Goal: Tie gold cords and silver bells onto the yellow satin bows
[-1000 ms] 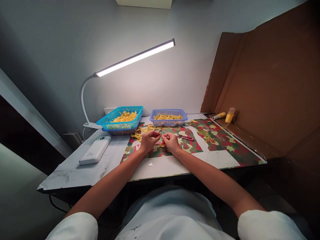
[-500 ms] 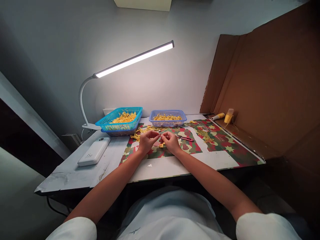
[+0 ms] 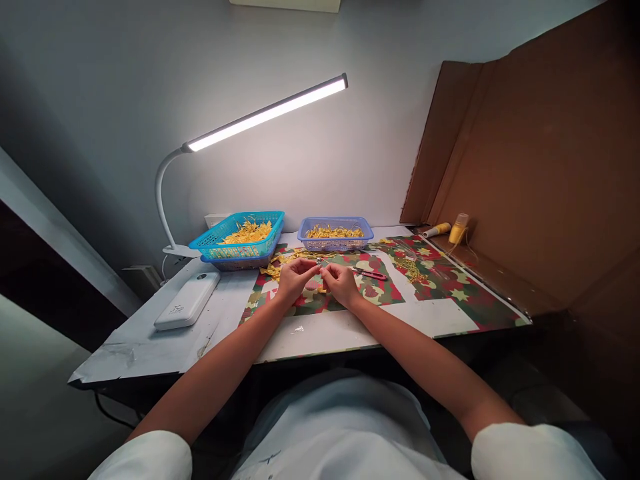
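My left hand (image 3: pixel 294 281) and my right hand (image 3: pixel 341 283) meet over the patterned mat (image 3: pixel 440 283) at the desk's middle, fingertips pinched together. Between them sits a small thing with a metallic glint that I cannot make out, and a yellow scrap (image 3: pixel 321 289) shows just under the hands. Loose yellow pieces (image 3: pixel 290 259) lie on the mat just beyond my fingers. Red-handled scissors (image 3: pixel 371 274) rest to the right of my right hand.
A turquoise basket (image 3: pixel 240 239) and a purple basket (image 3: pixel 335 233) of yellow pieces stand at the back. A white power bank (image 3: pixel 187 301) lies left. The desk lamp (image 3: pixel 260 117) arches overhead. Yellow thread spools (image 3: pixel 458 229) sit by the cardboard wall (image 3: pixel 540 167) on the right.
Both hands stay pinched together at the same spot, with only small finger movements. The view has shifted slightly.
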A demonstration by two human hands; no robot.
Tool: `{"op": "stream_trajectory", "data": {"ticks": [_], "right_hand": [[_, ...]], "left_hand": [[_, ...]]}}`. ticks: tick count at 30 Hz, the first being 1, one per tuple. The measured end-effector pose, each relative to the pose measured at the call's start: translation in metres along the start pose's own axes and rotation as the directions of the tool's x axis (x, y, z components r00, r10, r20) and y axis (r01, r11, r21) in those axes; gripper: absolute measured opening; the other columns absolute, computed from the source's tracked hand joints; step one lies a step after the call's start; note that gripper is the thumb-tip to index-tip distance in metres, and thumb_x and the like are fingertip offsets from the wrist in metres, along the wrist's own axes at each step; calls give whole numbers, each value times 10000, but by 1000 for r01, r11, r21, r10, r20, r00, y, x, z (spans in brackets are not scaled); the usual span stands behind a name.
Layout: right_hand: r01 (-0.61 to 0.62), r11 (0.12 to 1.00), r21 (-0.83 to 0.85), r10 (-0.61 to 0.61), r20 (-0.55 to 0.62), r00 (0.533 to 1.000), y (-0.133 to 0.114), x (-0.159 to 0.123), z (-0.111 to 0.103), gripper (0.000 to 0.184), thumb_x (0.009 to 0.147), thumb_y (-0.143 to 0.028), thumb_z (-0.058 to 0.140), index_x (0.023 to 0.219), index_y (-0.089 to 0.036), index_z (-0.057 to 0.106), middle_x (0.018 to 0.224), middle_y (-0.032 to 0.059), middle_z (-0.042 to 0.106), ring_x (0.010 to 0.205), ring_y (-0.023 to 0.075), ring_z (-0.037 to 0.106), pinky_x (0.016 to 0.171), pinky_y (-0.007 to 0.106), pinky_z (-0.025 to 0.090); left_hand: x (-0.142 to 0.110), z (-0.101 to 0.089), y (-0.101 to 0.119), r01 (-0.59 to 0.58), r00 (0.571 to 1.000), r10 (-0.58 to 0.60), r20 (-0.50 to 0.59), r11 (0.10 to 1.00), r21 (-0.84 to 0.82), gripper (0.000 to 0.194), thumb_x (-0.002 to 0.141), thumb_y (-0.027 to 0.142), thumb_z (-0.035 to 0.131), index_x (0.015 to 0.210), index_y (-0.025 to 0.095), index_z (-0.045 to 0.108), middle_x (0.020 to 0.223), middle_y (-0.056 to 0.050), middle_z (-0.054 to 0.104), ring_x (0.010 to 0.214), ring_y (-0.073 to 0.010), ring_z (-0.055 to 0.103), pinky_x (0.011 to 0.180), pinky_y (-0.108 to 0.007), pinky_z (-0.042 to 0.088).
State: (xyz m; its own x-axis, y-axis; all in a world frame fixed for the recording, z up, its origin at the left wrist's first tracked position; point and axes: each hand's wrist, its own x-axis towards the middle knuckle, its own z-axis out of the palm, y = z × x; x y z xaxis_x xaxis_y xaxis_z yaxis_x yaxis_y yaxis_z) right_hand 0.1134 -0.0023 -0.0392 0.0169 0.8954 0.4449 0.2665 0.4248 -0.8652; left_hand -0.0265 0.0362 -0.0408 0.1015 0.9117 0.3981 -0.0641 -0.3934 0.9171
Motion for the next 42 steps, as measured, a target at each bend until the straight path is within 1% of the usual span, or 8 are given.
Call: {"op": "stream_trajectory", "data": {"ticks": [4, 14, 19, 24, 27, 33, 39, 42], "right_hand": [[43, 996, -82, -45, -24, 999, 1, 0, -1, 322, 789, -363, 473, 511, -208, 424, 457, -45, 457, 466, 97, 408, 501, 229, 348], [39, 992, -121, -48, -68, 997, 1, 2, 0, 323, 751, -328, 468, 478, -209, 342, 457, -57, 357, 477, 91, 342, 505, 234, 292], [34, 992, -121, -43, -74, 996, 1, 3, -1, 313, 798, -347, 474, 525, -207, 412, 481, -49, 411, 485, 100, 377, 512, 235, 305], [94, 987, -128, -100, -42, 994, 3, 4, -2, 292, 838, -381, 482, 606, -205, 503, 513, -41, 461, 501, 111, 413, 530, 235, 319], [114, 983, -146, -117, -13, 993, 5, 4, -3, 302, 848, -398, 490, 623, -201, 535, 528, -36, 477, 518, 114, 423, 540, 233, 317], [156, 969, -192, -143, 84, 986, 2, 6, -9, 313, 838, -402, 517, 608, -194, 559, 542, -32, 504, 522, 106, 417, 537, 235, 301], [159, 980, -119, -161, -8, 987, -5, 11, -20, 206, 774, -392, 613, 752, -191, 656, 760, 21, 660, 671, 136, 529, 634, 253, 395], [186, 982, -38, -184, 43, 982, -6, 14, -23, 251, 795, -420, 596, 704, -194, 656, 754, 30, 663, 727, 154, 560, 677, 273, 407]], "left_hand": [[0, 0, -1, 0, 1000, 0, 3, 1000, 17, 368, 556, 434, 831, 746, 154, 686, 721, -46, 722, 689, -196, 680, 689, -332, 540], [-2, 2, 0, -36, 999, 36, -1, 998, 57, 343, 550, 433, 830, 714, 172, 679, 715, -40, 718, 679, -188, 667, 677, -326, 541], [-3, 3, 3, -73, 995, 71, 71, 997, 27, 335, 568, 437, 814, 714, 167, 681, 734, -47, 714, 706, -190, 663, 713, -334, 537], [1, 0, 8, -42, 998, 42, 42, 999, -1, 275, 636, 431, 763, 741, 183, 707, 784, -43, 720, 774, -192, 654, 763, -319, 520], [4, -3, 8, -18, 996, 16, 93, 1000, 23, 268, 624, 420, 771, 740, 184, 721, 774, -44, 715, 768, -196, 643, 745, -315, 512], [7, -6, 11, -84, 980, 74, 183, 995, 52, 248, 662, 421, 742, 688, 184, 677, 841, -47, 682, 839, -196, 617, 795, -310, 486], [6, 2, 15, -139, 969, 129, 212, 990, 33, 305, 708, 473, 701, 681, 183, 611, 825, -32, 609, 797, -171, 565, 724, -275, 463], [5, 4, 17, -156, 964, 145, 225, 987, 34, 328, 714, 491, 691, 699, 179, 591, 869, -36, 588, 813, -170, 557, 712, -270, 456]]}}
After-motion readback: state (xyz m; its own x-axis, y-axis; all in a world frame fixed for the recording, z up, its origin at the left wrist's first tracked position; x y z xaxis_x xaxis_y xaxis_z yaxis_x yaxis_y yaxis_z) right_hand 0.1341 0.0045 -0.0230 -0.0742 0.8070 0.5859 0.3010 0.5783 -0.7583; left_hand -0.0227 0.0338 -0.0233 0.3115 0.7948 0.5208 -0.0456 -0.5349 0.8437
